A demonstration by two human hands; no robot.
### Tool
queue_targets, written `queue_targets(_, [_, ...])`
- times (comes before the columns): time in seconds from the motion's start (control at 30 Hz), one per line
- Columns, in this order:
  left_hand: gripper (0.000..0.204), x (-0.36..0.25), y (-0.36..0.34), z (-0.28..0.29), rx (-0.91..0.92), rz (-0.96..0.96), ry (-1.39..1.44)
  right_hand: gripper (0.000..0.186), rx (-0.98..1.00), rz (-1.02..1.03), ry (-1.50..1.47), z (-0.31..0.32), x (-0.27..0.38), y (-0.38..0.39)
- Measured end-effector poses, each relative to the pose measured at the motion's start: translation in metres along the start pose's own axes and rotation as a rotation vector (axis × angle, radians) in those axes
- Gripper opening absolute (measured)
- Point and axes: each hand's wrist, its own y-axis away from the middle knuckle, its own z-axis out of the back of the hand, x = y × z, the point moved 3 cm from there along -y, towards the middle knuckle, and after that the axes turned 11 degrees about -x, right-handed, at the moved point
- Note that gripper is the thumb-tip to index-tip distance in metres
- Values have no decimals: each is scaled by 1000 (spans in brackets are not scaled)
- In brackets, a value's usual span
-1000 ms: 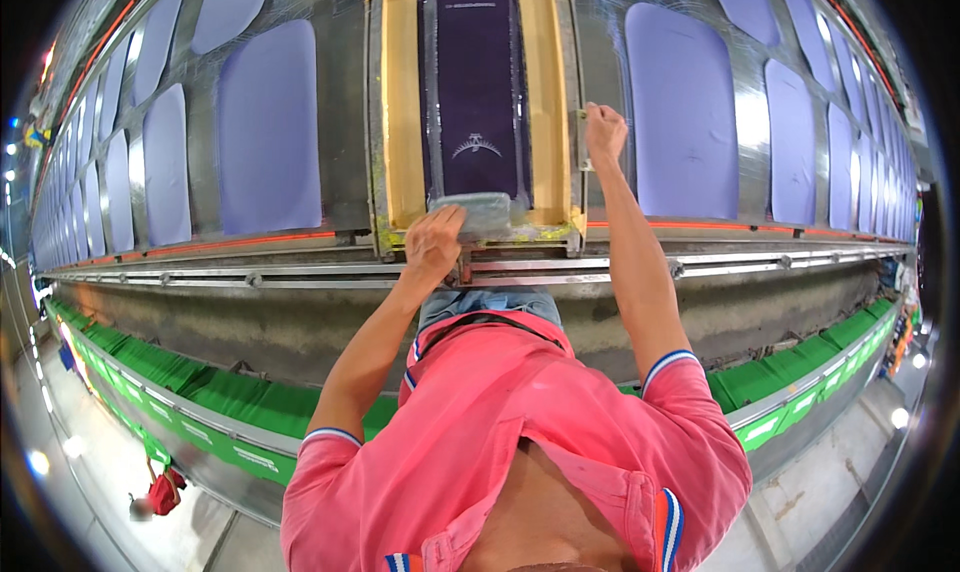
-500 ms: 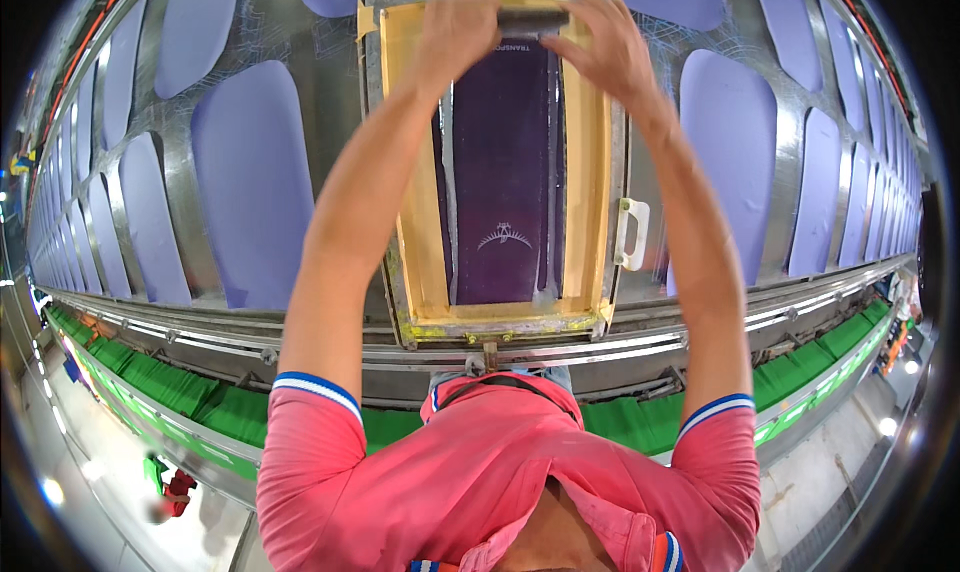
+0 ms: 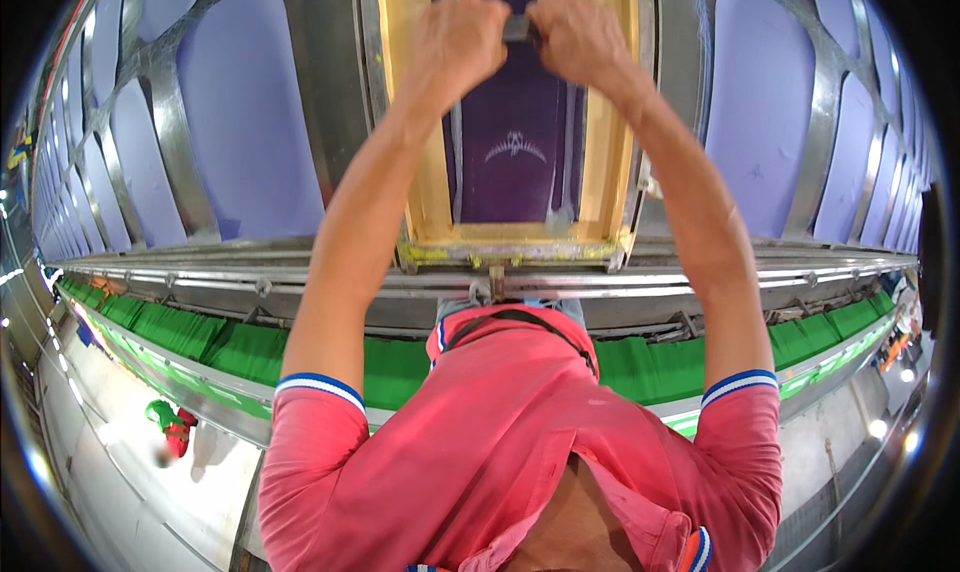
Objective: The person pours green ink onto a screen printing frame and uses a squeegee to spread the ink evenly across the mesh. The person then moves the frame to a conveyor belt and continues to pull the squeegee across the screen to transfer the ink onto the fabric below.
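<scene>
Both hands grip a dark squeegee (image 3: 519, 29) laid crosswise over a screen-printing frame. My left hand (image 3: 463, 44) is closed round its left part, and my right hand (image 3: 578, 36) round its right part. Only a short middle stretch of the squeegee shows between the fists. Beneath lies the frame's dark purple mesh (image 3: 507, 102), with a pale emblem (image 3: 515, 149) toward its near end. Yellowish tape covers the frame's inner border (image 3: 608, 162). The frame's far end is out of view.
Lavender rounded panels (image 3: 250, 122) lie in rows on the metal table (image 3: 335, 102), left and right of the frame. Metal rails (image 3: 400, 287) run along the near edge, above green cloth (image 3: 640, 377). Another person (image 3: 172, 427) is far off at lower left.
Both hands have drawn the squeegee toward me along the mesh, closer to the emblem. The view has shifted, so the frame sits higher in the picture.
</scene>
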Motion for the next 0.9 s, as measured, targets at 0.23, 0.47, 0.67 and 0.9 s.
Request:
queue_targets(0.23, [28,-75,223,-23,70,133,221,9,-33,-25,-206,-6,112,201])
queue_targets(0.47, [13,-55,178,-16,89,72,175,6,-40,-42,-219,-4,91,166])
queue_targets(0.67, [23,20,-35,4,-43,43,-14,3,-115,33,-28,1,-15,-34])
queue_targets(0.9, [18,81,-195,0,-311,-106,-132,14,-166,-7,94,6,-106,-184])
